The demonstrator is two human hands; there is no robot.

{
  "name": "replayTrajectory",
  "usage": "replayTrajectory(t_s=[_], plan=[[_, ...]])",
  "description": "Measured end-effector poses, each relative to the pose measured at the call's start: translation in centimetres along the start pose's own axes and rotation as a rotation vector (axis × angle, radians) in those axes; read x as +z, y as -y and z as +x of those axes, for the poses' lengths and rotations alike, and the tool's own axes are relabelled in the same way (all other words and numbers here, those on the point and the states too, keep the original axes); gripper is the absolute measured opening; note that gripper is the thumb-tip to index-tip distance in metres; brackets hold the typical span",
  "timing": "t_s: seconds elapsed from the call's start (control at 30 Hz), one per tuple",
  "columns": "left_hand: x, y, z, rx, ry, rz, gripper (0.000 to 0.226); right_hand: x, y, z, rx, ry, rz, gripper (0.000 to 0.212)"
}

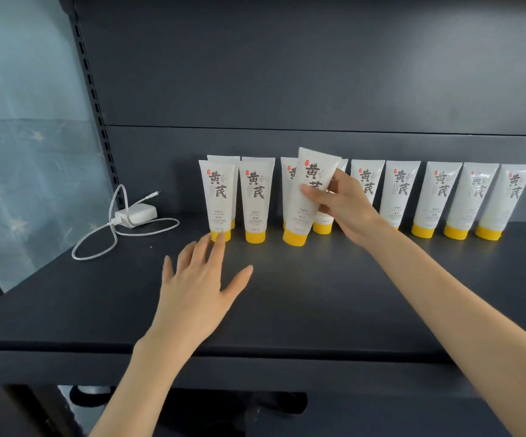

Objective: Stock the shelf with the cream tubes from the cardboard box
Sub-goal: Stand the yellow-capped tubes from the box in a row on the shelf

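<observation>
Right hand (340, 205) pinched a white plastic cream tube with a yellow cap (309, 197) mid-body, standing in the row on the dark shelf (318, 294). Left hand (198, 285) hovered with fingers spread wide, right of the white charger (135, 215). Tube looked light, squishy and a bit slick, so I'd grip the stiffer part near the cap.

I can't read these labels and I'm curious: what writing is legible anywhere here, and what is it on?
"黄芪": large brown characters on each of the cream tubes; on the held tube the right hand partly covers them.
Red seal and small print on the tubes: too small to read.
White charger and shelf: no text visible.
</observation>
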State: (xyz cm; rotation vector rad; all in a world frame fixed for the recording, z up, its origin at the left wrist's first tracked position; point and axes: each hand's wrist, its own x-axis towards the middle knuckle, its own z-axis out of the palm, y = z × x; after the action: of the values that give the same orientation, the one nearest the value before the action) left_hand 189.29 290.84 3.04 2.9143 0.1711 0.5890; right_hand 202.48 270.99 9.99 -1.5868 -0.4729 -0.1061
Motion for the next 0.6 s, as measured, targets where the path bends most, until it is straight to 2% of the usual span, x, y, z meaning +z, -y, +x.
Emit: replayTrajectory(t_s=[0.17, 0.43, 0.6], plan=[[0.2, 0.8, -0.2, -0.010, 0.097, 0.102, 0.096, -0.1, -2.0, 2.7, 0.031, 0.009, -0.089, 0.027], [-0.1, 1.4, -0.2, -0.024, 0.104, 0.077, 0.094, 1.1, -3.5, 4.4, 0.021, 0.052, -0.182, 0.036], [-0.5, 1.6, -0.2, -0.044, 0.079, 0.045, 0.093, 1.7, -4.4, 3.9, 0.055, 0.116, -0.251, 0.025]])
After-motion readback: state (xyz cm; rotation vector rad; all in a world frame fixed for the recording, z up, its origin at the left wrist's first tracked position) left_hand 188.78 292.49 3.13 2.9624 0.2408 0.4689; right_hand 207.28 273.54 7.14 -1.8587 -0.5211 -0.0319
